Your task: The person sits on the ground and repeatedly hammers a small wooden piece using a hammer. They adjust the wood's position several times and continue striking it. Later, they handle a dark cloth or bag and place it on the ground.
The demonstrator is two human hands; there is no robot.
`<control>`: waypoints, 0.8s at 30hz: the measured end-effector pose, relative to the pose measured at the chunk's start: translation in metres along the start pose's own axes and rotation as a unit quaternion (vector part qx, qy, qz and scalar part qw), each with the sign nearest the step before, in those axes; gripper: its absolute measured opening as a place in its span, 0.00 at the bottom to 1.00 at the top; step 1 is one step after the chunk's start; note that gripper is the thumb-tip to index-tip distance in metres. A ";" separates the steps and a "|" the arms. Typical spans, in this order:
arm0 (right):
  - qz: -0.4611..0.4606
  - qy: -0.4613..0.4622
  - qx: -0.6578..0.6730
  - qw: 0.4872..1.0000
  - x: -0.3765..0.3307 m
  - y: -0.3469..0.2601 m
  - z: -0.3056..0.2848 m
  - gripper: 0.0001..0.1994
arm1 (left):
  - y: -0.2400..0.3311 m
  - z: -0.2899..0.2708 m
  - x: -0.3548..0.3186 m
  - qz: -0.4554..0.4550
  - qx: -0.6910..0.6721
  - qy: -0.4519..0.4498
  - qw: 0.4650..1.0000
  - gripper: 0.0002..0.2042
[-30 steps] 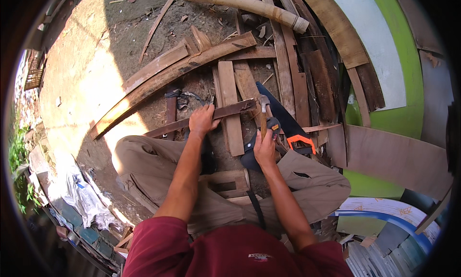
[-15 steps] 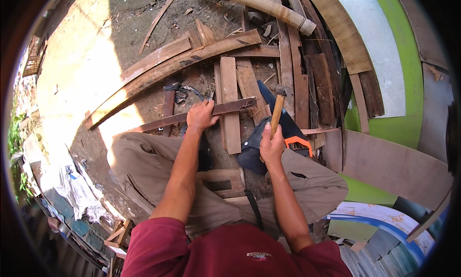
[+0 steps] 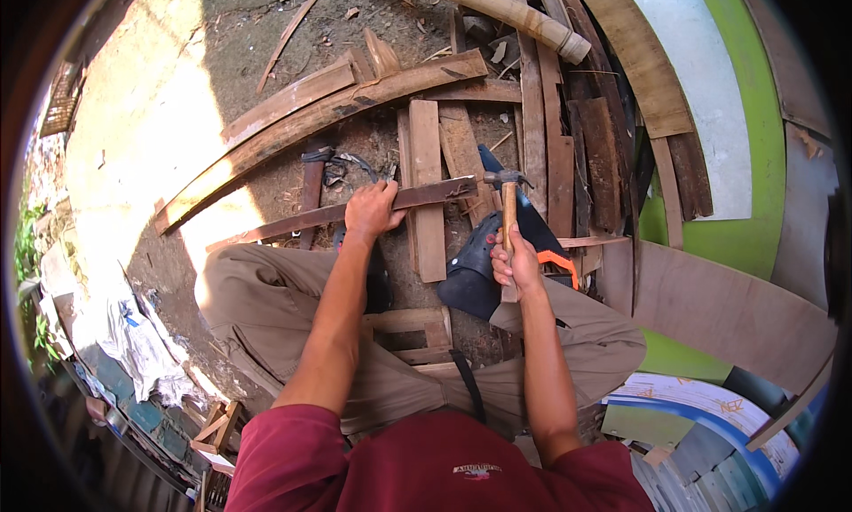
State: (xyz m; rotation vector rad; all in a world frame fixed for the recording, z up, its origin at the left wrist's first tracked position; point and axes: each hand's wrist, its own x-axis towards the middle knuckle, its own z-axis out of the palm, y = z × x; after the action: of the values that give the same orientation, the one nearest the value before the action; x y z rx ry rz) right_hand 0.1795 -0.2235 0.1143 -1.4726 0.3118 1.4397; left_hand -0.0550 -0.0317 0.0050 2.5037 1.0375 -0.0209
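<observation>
My left hand (image 3: 373, 208) is closed over a dark, narrow wooden strip (image 3: 435, 193), which slants across the ground from near my left knee. Under the strip's right end lies a paler wooden board (image 3: 426, 148), running away from me. In my right hand (image 3: 516, 262) is a claw hammer (image 3: 508, 212) with a wooden handle, held upright. Its metal head is just right of the strip's end, at no visible contact with it. Below the hammer are a dark shoe (image 3: 470, 268) and a handsaw, its orange handle (image 3: 559, 265) partly hidden by my right wrist.
A long beam (image 3: 328, 113) lies across the ground ahead. A bamboo pole (image 3: 497, 11) rests over stacked planks (image 3: 555, 148) at the far right. Green and white panels (image 3: 701, 95) lean on the right. A white plastic sack (image 3: 146, 352) lies at left.
The hammer has turned in my right hand, so its head now points across and sits slightly lower and nearer the strip's end. My left hand keeps its hold on the strip.
</observation>
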 end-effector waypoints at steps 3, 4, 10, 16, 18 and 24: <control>-0.016 -0.015 0.049 0.999 0.009 -0.007 -0.019 0.22 | -0.001 -0.001 0.003 0.002 -0.002 0.008 1.000 0.21; -0.037 -0.002 0.088 0.995 0.010 -0.009 -0.019 0.22 | 0.000 -0.002 0.002 0.005 0.001 0.011 1.000 0.21; 0.080 -0.031 -0.046 0.995 0.001 -0.016 -0.017 0.22 | 0.000 -0.002 0.001 -0.002 -0.004 0.008 1.000 0.21; -0.114 0.084 -0.088 0.986 -0.001 -0.010 0.006 0.21 | 0.001 -0.006 0.002 -0.003 -0.013 0.000 1.000 0.21; -0.164 0.095 -0.118 0.975 -0.006 -0.005 0.021 0.20 | 0.000 -0.005 -0.002 -0.003 -0.010 -0.004 1.000 0.21; -0.109 0.078 -0.289 0.948 0.000 0.012 0.011 0.20 | -0.001 -0.002 0.002 -0.006 -0.019 0.010 1.000 0.20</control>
State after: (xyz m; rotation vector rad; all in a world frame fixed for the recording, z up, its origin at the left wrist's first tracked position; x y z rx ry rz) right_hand 0.1640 -0.2209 0.1105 -2.0265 -0.1976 1.2913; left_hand -0.0546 -0.0295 0.0066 2.4686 1.0516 0.0192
